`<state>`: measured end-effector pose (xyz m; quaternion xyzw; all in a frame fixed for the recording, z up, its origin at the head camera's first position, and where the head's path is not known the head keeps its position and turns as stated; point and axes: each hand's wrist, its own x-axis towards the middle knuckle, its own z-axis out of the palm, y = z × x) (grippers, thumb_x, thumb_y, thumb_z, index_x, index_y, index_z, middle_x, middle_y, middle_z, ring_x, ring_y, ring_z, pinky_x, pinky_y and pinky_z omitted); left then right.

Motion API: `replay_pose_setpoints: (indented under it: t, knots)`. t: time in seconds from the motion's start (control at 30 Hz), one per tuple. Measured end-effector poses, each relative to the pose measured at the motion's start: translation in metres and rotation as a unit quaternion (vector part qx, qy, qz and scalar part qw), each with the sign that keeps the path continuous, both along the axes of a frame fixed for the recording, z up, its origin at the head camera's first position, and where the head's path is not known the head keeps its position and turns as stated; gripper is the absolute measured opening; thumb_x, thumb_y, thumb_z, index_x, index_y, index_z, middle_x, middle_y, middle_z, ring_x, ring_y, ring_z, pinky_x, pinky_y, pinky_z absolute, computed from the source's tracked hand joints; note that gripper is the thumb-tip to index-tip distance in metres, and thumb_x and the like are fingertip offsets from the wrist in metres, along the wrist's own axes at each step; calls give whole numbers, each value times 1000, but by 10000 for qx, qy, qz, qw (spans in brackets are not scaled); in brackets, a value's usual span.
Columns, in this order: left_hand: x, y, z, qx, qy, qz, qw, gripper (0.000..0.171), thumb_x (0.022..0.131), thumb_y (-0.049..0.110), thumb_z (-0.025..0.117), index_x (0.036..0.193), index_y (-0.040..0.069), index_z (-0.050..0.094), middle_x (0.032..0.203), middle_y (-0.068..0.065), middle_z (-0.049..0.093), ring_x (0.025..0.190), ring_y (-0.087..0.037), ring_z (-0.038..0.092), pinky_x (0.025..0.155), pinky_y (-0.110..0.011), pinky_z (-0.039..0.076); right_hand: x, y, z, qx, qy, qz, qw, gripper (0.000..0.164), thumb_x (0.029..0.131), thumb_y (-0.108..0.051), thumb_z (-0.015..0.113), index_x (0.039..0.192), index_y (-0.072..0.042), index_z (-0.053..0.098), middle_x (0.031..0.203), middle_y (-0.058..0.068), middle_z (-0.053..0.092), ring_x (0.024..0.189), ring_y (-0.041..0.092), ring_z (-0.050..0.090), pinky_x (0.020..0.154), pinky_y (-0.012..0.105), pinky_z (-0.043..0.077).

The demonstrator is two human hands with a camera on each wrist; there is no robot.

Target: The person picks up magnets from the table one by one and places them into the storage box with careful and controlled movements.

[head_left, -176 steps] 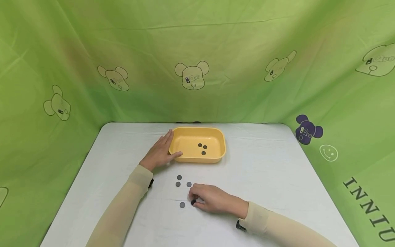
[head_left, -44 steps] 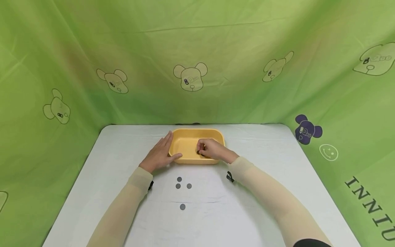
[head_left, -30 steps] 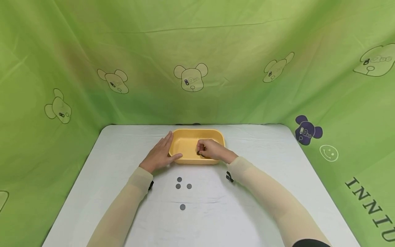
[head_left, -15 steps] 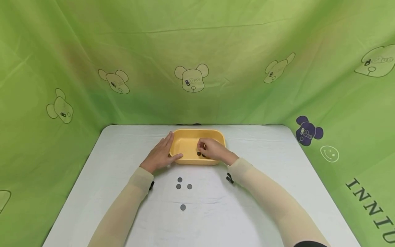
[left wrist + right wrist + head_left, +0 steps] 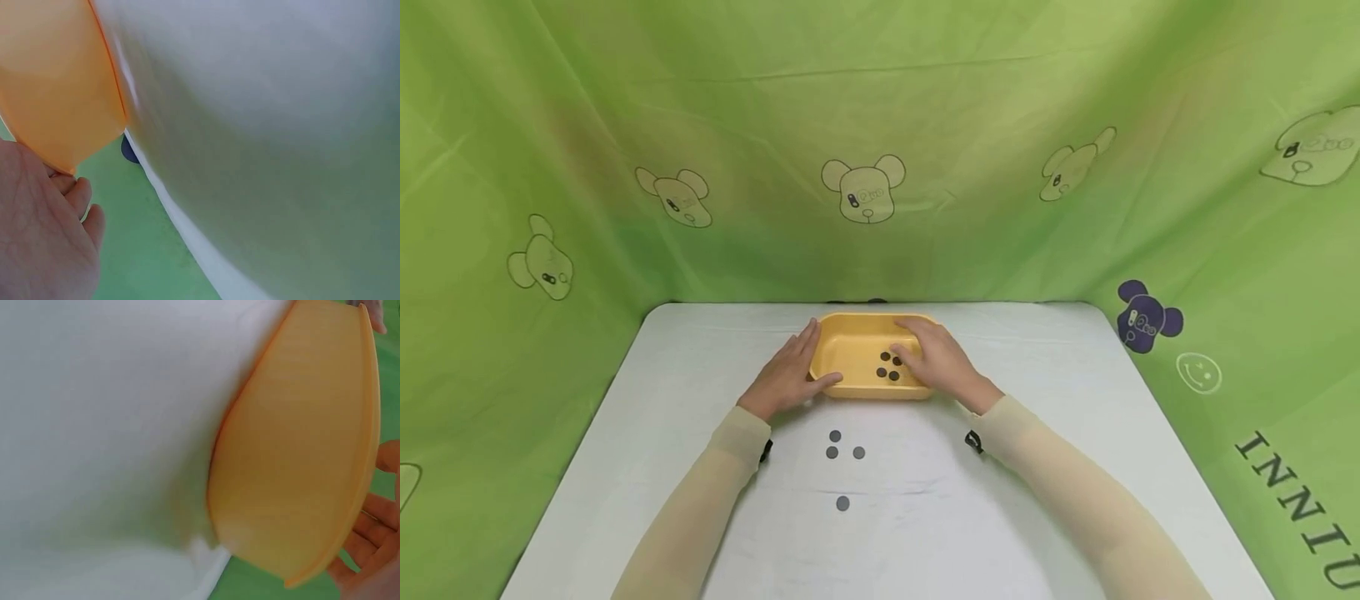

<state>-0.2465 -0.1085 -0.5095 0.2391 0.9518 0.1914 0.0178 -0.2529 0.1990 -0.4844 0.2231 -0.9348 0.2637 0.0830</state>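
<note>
A yellow rectangular plastic tub sits near the far edge of the table, with several small flat dark discs lying in its right half. My left hand rests against the tub's left end, fingers straight and thumb over the front rim. In the left wrist view its fingertips are right at the rim. My right hand is over the tub's right end, fingers extended, thumb above the discs and nothing held. The right wrist view shows the tub's outer wall with right-hand fingers beside its rim.
Several more grey discs lie on the white-covered table in front of the tub. A green printed curtain stands behind and at both sides of the table. Both wrists wear dark bands.
My right hand carried a black disc from the table into the tub and let it go beside the others. It has now spread and shifted right. The left hand stays put.
</note>
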Motion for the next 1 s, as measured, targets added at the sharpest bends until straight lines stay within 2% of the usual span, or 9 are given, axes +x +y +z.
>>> replay_pose_setpoints:
  t: [0.17, 0.4, 0.73, 1.0]
  knots:
    - [0, 0, 0, -29, 15, 4, 10000, 109, 89, 82, 36, 161, 8, -1, 169, -6, -3, 154, -28, 11, 125, -42, 12, 7, 16, -2, 161, 330, -13, 9993, 64, 99, -36, 62, 150, -3, 42, 153, 14, 44, 144, 32, 38, 122, 50, 22]
    - [-1, 0, 0, -33, -24, 23, 10000, 109, 89, 83, 35, 161, 10, -3, 169, -4, -4, 154, -29, 12, 125, -43, 13, 16, 32, -9, 285, 160, -159, 9993, 83, 97, -55, 56, 157, -3, 29, 162, 15, 30, 151, 29, 22, 125, 45, 12]
    - [0, 1, 1, -9, -71, 17, 10000, 109, 89, 83, 35, 161, 11, -4, 169, -5, -4, 155, -25, 8, 125, -40, 10, 19, 42, -15, 652, -209, -240, 9974, 102, 93, -72, 48, 160, -4, 14, 167, 13, 15, 154, 25, 9, 126, 42, 4]
    - [1, 0, 3, 1, -77, -21, 10000, 108, 90, 81, 37, 161, 10, -3, 169, -5, -3, 154, -26, 9, 125, -40, 10, 20, 41, -22, 978, -119, -336, 9946, 107, 91, -75, 46, 160, -1, 11, 167, 16, 11, 155, 28, 7, 126, 46, 4]
